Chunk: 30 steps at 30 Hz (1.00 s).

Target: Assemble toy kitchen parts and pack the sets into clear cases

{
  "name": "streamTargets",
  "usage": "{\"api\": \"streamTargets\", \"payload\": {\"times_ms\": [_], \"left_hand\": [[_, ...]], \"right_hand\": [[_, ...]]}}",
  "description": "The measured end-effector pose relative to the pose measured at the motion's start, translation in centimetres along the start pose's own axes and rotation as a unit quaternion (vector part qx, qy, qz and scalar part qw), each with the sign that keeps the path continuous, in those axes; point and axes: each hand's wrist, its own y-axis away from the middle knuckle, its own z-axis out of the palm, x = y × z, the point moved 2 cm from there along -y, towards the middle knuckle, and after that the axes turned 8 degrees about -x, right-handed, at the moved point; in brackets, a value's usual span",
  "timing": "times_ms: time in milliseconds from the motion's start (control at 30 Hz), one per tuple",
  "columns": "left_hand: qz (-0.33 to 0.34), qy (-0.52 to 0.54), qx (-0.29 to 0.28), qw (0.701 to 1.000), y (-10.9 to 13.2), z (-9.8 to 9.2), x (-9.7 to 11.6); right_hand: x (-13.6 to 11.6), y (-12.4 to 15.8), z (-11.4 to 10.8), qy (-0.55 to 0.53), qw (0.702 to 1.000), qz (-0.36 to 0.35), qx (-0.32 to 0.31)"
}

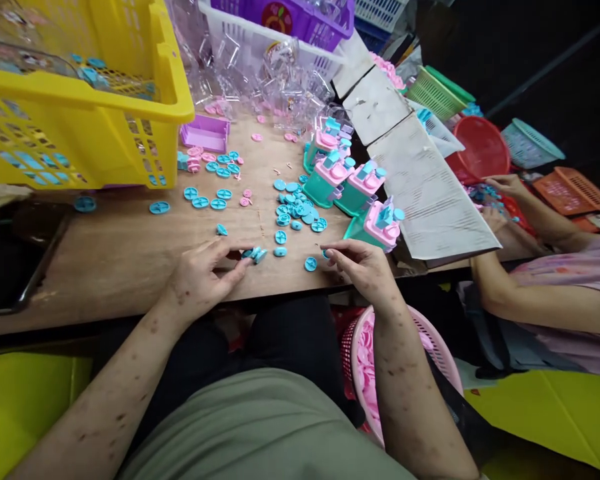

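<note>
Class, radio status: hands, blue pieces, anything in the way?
Left hand pinching blue pieces. Right hand at blue disc, grip unclear. Loose discs between hands. Possible obstruction: pink-teal toy beyond right hand.

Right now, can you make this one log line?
left hand: holding blue pieces; right hand: touching another blue piece; table: loose blue discs, pink-and-green toys

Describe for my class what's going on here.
A seated person's left hand holds small blue pieces, and the right hand pinches another blue piece. Round blue parts lie loose on the wooden table, beyond and between the hands. Four pink-and-green toys stand at the right, a yellow basket at the left.
</note>
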Motion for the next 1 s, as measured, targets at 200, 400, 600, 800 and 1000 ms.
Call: {"api": "streamTargets", "payload": {"times_ms": [200,400,600,800,1000], "left_hand": [[-0.065,0.055,0.012,0.996,0.3,0.3,-0.5],[-0.082,0.054,0.024,0.995,0.3,0.2,-0.5],[-0.075,0.052,0.015,0.996,0.2,0.2,-0.4],[-0.097,0.056,-0.004,0.994,-1.2,-0.4,0.2],[0.009,-0.024,-0.12,0.992,-6.3,-2.0,1.0]], "right_hand": [[0.5,-0.2,1.2,0.027,0.999,0.009,-0.021],[1.4,-0.1,1.5,0.025,0.999,0.012,-0.029],[1.4,0.1,2.3,0.086,0.995,-0.04,-0.013],[2.0,0.0,2.8,0.016,0.998,-0.045,-0.044],[2.3,-0.6,2.1,-0.028,0.998,-0.019,-0.055]]}}
